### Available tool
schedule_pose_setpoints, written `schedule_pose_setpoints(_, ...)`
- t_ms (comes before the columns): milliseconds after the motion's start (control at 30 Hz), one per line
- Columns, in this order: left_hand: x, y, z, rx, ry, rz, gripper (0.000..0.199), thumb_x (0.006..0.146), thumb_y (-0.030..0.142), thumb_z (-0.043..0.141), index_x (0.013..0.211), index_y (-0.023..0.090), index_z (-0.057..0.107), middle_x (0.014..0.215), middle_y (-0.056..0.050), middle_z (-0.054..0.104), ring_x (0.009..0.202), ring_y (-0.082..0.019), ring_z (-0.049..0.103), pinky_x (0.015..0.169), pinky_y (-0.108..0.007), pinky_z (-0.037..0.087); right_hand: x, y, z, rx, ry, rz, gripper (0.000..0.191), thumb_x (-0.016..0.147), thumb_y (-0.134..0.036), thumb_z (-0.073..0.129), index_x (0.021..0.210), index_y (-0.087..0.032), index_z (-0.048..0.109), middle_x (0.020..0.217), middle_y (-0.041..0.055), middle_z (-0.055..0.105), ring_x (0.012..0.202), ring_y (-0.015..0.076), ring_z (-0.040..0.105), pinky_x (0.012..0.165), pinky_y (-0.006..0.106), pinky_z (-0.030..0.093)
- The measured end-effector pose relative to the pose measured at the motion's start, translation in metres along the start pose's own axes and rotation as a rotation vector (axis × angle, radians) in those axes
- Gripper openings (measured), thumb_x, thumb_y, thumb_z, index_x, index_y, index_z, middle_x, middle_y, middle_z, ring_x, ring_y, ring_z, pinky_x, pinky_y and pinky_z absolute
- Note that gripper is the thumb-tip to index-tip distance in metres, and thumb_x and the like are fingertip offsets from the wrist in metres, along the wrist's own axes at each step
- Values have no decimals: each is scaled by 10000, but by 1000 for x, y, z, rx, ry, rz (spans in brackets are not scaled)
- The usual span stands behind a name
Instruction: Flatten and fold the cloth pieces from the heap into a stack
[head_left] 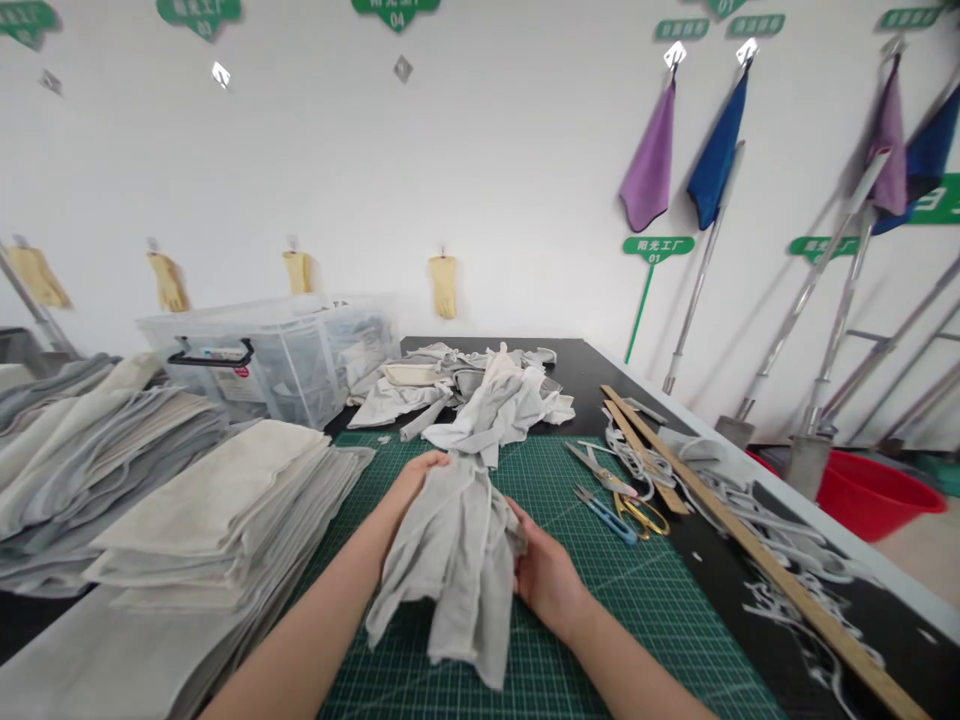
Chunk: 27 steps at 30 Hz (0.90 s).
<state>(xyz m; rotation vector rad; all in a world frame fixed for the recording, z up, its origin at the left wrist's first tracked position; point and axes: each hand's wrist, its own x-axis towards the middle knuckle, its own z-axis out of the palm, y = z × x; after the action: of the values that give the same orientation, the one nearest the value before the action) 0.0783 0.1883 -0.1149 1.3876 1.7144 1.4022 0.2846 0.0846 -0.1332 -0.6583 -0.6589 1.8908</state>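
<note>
A crumpled light grey cloth (457,550) hangs in loose folds between my two hands, above the green cutting mat (600,620). My left hand (421,480) is closed on its upper left edge. On the cloth's right side my right hand (541,568) grips the fabric, its fingertips partly hidden behind the folds. Just beyond, a heap of grey and white cloths (502,400) lies at the mat's far edge, touching or overlapping the held cloth. Scissors with gold handles (641,510) and blue-handled snips (607,515) rest on the mat to the right.
Stacks of folded cloths (217,490) stand at the left, with a clear plastic bin (277,350) behind them. Wooden strips (720,500) and tangled grey trimmings (795,550) lie along the table's right side. A red tub (877,495) is beyond the right edge.
</note>
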Motion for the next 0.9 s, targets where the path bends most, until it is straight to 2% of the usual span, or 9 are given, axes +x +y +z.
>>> schedule_pose_setpoints(67,-14,-14,-14,53,-113,-55,167,662,252,553,771,125,563,800,-31,562,738,-166,526,609,-275,441,1,3,-2,-42,72,-64,316,586,-245,584,896,-210,534,742,-5,588,589,113,528,565,245,406)
schedule_pose_setpoints(133,-26,-24,-33,75,-167,-90,155,621,241,566,741,143,564,762,-30,569,717,-171,532,560,-255,432,2,7,-4,-128,104,-92,206,564,-179,590,768,-172,562,625,-20,570,541,100,507,537,228,396)
schedule_pose_setpoints(267,-53,-24,-56,85,-257,27,336,679,346,464,966,175,505,938,-63,551,789,-166,530,646,-277,428,0,10,-2,-245,138,-91,79,585,-191,583,631,-140,545,503,-38,508,452,71,459,445,187,361)
schedule_pose_setpoints(400,-77,-5,-43,246,-396,295,535,654,306,503,1169,249,370,1176,-46,416,990,-187,436,833,-308,348,-2,8,2,-254,108,-94,123,605,-239,592,601,-139,519,500,-44,487,449,64,451,443,182,361)
schedule_pose_setpoints(500,-82,2,-27,406,-425,311,477,658,227,481,1129,280,429,1135,1,463,1045,-178,391,889,-293,296,-1,9,2,-279,87,-89,147,611,-262,592,594,-140,512,516,-43,479,472,71,448,470,202,372)
schedule_pose_setpoints(600,-78,0,-24,453,-340,244,270,683,207,422,889,250,591,913,0,578,885,-158,494,812,-266,358,0,6,-3,-372,104,-131,180,625,-288,576,560,-138,503,510,-45,452,483,74,419,486,210,354)
schedule_pose_setpoints(667,-72,-3,-33,395,-199,254,227,677,191,403,772,218,608,817,-4,589,799,-146,520,760,-250,384,0,-3,-9,-491,167,-230,205,624,-286,573,514,-135,488,484,-51,413,475,66,376,474,195,311)
schedule_pose_setpoints(800,-61,-7,-61,220,148,207,219,661,186,398,780,183,581,826,-10,586,806,-146,517,763,-248,385,-1,-28,-27,-644,372,-483,228,631,-283,555,479,-145,456,476,-56,387,487,70,339,474,193,268)
schedule_pose_setpoints(900,-56,-7,-77,96,307,160,208,662,215,416,803,176,564,828,-10,578,808,-154,513,771,-270,380,-2,-44,-37,-615,494,-586,185,629,-289,544,521,-155,477,523,-48,449,505,79,373,477,195,284)
